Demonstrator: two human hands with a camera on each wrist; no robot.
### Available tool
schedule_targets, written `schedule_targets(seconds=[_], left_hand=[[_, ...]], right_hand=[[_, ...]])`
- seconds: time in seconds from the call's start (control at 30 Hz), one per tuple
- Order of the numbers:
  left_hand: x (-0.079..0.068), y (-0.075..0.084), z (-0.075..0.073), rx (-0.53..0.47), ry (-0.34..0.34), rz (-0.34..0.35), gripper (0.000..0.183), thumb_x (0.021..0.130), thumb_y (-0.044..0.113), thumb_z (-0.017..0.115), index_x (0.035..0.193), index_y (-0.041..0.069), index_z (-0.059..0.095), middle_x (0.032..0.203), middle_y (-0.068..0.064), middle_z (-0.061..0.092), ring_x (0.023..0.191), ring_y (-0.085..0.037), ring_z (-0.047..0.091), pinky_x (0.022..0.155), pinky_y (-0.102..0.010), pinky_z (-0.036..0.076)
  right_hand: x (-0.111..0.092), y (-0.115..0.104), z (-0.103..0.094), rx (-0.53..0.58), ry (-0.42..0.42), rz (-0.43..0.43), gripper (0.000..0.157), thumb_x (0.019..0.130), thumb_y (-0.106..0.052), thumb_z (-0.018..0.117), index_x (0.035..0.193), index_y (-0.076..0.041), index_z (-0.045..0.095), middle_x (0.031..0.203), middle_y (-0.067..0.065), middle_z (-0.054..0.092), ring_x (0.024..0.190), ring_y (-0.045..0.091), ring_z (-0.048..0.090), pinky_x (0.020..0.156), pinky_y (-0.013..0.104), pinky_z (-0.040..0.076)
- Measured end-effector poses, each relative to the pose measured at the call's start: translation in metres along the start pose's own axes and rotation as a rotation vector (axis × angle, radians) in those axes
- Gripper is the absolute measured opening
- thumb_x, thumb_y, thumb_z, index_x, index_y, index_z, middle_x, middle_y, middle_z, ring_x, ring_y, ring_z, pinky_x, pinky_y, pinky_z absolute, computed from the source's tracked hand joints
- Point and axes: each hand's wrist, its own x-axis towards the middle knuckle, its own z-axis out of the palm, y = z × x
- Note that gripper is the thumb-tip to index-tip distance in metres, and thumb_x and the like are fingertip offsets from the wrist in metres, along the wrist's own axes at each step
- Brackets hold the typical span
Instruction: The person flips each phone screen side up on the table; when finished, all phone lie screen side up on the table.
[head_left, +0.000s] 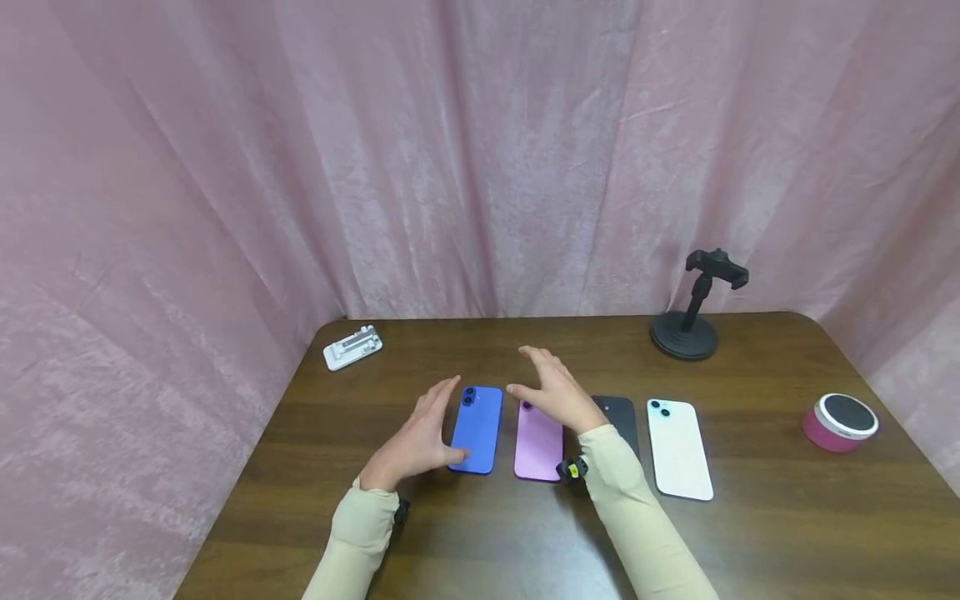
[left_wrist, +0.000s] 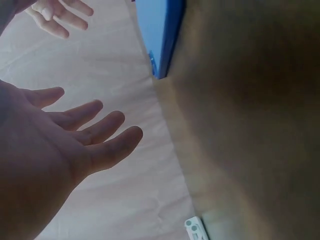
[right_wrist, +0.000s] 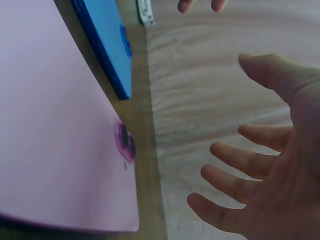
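In the head view a blue phone [head_left: 478, 429] lies back up on the wooden table, its camera bump at the top left. My left hand [head_left: 420, 437] hovers at its left side, fingers extended, the thumb overlapping the phone's lower left corner in this view. A pink phone [head_left: 537, 446] lies to the right of the blue one. Over its top edge is my right hand [head_left: 555, 392], fingers spread and holding nothing. A black phone [head_left: 619, 417], partly hidden by the right forearm, and a white phone [head_left: 681, 450] complete the row. Both wrist views show empty palms with spread fingers.
A white folding stand [head_left: 352, 347] lies at the table's back left. At the back right stands a black phone holder [head_left: 686, 333] on a round base. A pink round object with a white rim [head_left: 840, 422] sits near the right edge. Pink curtains [head_left: 480, 167] hang behind the table.
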Motion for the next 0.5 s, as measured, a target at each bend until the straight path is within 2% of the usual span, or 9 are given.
schedule_targets(seconds=[0.1,0.3,0.43,0.5], left_hand=[[-0.003,-0.003,0.003,-0.011,-0.014,-0.014,0.115,0.071,0.022,0.090,0.161,0.008,0.019,0.161,-0.021,0.024,0.143,-0.045,0.028,0.105,-0.062,0.038],[-0.006,-0.007,0.006,-0.034,-0.051,-0.073,0.120,0.070,0.022,0.092,0.162,0.012,0.016,0.162,-0.022,0.023,0.145,-0.044,0.025,0.106,-0.062,0.037],[-0.006,-0.007,0.007,-0.054,-0.086,-0.090,0.121,0.070,0.019,0.092,0.162,0.011,0.014,0.162,-0.021,0.022,0.145,-0.042,0.025,0.106,-0.062,0.037],[-0.007,-0.008,0.008,-0.056,-0.105,-0.091,0.121,0.070,0.017,0.092,0.162,0.011,0.014,0.162,-0.020,0.022,0.145,-0.041,0.026,0.107,-0.061,0.037]], right_hand=[[0.000,-0.001,0.007,-0.013,-0.027,0.000,0.074,0.093,-0.030,0.073,0.152,-0.001,0.040,0.153,0.019,0.043,0.143,0.040,0.034,0.112,0.058,0.031],[-0.001,-0.010,0.019,0.017,-0.073,0.022,0.074,0.089,-0.020,0.077,0.150,0.000,0.042,0.152,0.021,0.044,0.141,0.045,0.035,0.110,0.061,0.031],[0.001,-0.013,0.027,0.034,-0.091,0.024,0.078,0.084,-0.014,0.081,0.149,0.004,0.041,0.146,0.024,0.049,0.131,0.044,0.048,0.103,0.059,0.041],[0.002,-0.013,0.031,0.039,-0.102,0.036,0.081,0.081,-0.011,0.082,0.148,0.008,0.040,0.137,0.026,0.056,0.120,0.041,0.058,0.097,0.055,0.048]])
